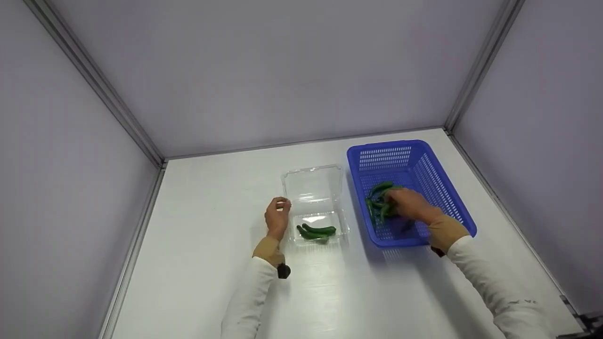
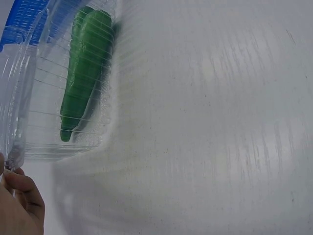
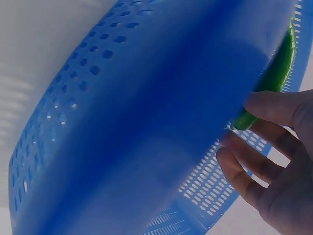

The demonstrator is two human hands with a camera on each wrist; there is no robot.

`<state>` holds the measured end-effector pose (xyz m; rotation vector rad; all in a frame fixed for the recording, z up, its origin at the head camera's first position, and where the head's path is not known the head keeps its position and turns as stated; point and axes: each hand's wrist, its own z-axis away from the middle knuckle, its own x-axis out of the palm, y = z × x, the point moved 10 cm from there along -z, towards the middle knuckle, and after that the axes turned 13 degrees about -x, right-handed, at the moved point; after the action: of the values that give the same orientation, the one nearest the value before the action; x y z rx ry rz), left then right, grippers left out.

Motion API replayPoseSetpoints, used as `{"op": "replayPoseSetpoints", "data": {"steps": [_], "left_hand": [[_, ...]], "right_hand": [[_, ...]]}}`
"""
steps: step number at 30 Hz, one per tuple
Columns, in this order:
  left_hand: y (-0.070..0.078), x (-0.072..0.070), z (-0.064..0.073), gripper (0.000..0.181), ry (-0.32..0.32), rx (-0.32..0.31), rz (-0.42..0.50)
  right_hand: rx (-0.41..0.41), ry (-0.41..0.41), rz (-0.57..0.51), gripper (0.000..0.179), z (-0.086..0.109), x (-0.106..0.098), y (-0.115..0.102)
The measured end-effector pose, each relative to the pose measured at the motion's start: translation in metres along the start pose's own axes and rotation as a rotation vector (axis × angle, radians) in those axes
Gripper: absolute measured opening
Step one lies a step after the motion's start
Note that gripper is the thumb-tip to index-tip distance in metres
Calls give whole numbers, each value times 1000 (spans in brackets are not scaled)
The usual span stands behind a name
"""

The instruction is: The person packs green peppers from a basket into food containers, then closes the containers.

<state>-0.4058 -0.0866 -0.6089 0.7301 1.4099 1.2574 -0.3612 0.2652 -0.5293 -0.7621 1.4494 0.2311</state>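
A green pepper (image 3: 281, 63) is pinched between the thumb and forefinger of the right hand (image 1: 412, 205), as is best shown from the right wrist; the other fingers are held apart from it, slightly bent. This pepper is located inside the blue basket (image 1: 440, 176), at the right of the desk (image 1: 202, 226), where more loose peppers (image 1: 380, 188) are heaped toward the left wall. The heap is reached over from the near right, so it is the right hand that is nearer to it. The pinched pepper is held at one end, and its length is pointed away from the thumb; how that axis is turned in the scene cannot be told from the head view. The clear box (image 1: 325, 219) is set to the left of the right hand, with the basket's left wall in between. Its lid (image 1: 313, 182) is folded back to the far side, and in its near half two peppers (image 1: 320, 231) are laid side by side, roughly left to right. The box's left edge is pinched by the fingers of the left hand (image 1: 277, 217), near the hinge.
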Motion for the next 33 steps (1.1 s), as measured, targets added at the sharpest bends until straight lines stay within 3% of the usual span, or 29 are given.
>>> {"op": "replayPoseSetpoints", "data": {"steps": [12,21,33], "left_hand": [[0,1,-1,8,-2,20,22],[5,-3,4,3,19,89,69],[-2,1,-2,8,9,2,-1]], "right_hand": [[-40,31,10,19,-5,-12,-14],[-86,61,-3,19,-10,-17,-29],[-153,99,-15,19,-21,-15,-45]]}}
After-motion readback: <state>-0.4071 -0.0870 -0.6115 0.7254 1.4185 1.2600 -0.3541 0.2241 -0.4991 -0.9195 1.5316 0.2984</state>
